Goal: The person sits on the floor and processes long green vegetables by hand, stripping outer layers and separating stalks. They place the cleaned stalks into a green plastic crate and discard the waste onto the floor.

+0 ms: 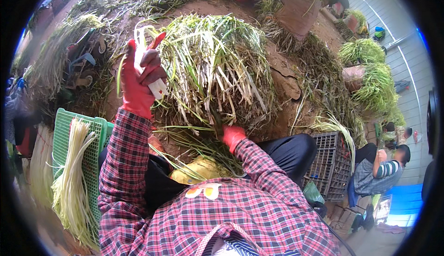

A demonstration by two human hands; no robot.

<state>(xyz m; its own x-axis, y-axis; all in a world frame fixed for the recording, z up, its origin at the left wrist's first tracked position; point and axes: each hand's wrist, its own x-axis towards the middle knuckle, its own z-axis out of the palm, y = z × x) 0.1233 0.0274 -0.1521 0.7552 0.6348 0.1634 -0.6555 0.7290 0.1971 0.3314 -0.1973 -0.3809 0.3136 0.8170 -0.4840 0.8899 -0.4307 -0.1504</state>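
Observation:
My left hand (145,72), in a red glove, is raised beside the left side of a large heap of leafy green and white stalks (222,61). Its lower fingers curl around a few pale stalks (156,87), while the thumb and index finger point up. The cut white ends stick out below the fist. My right hand (233,136), also red-gloved, is low at the near foot of the heap. Its fingers are partly hidden by dark, withered leaves, so its grip is unclear. Loose green leaves (204,148) lie between my legs over a yellow bag (201,171).
On my left, a bundle of trimmed pale stalks (74,176) lies on a green plastic crate (60,131). A dark plastic crate (321,164) stands right of my knee. A seated person (378,172) is beyond it. More stalk heaps (374,82) line the right wall.

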